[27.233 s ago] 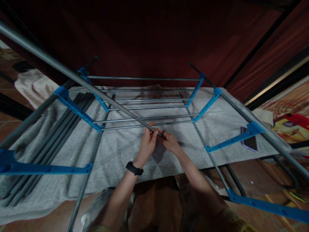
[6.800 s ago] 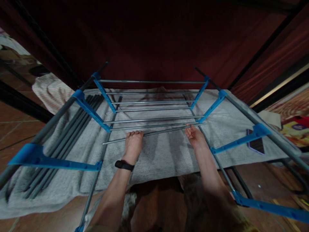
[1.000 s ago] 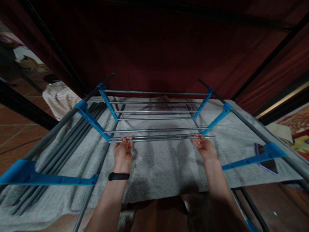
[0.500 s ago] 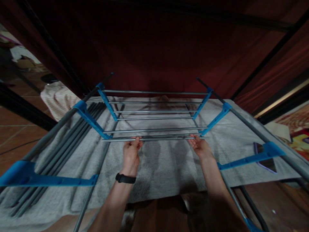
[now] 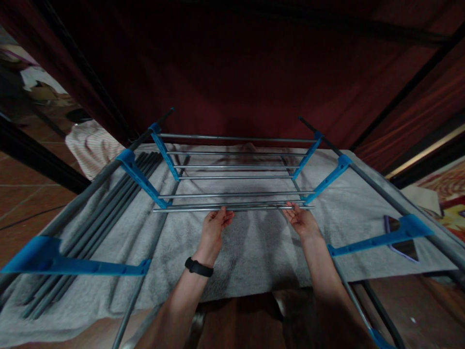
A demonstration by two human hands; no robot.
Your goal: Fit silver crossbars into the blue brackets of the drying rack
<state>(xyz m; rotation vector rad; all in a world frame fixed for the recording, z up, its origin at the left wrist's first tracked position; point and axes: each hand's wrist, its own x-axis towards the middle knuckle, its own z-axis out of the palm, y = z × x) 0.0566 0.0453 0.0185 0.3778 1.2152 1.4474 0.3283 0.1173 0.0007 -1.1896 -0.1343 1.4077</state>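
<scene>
A rack frame of grey tubes and blue plastic brackets (image 5: 143,177) stands on a grey towel (image 5: 250,257), with thin metal crossbars (image 5: 232,178) joining its far bracket pairs. My left hand (image 5: 215,227), below a black wristband (image 5: 199,267), pinches a loose-looking thin metal rod (image 5: 181,210) near its middle. Toward that rod's right end, the fingers of my right hand (image 5: 301,220) are closed on it, palm turned up. The rod lies across the frame, close to the lower ends of the second bracket pair; whether it touches them I cannot tell.
Several spare grey tubes (image 5: 105,218) lie bundled on the towel at left. A phone (image 5: 405,242) rests behind the near right bracket (image 5: 385,237). Dark red fabric (image 5: 232,72) hangs behind, and a striped cloth (image 5: 92,148) is at far left.
My left hand has slid to the right along the rod, closer to my right hand. The right hand stays nearly in place. The whole view has shifted slightly.
</scene>
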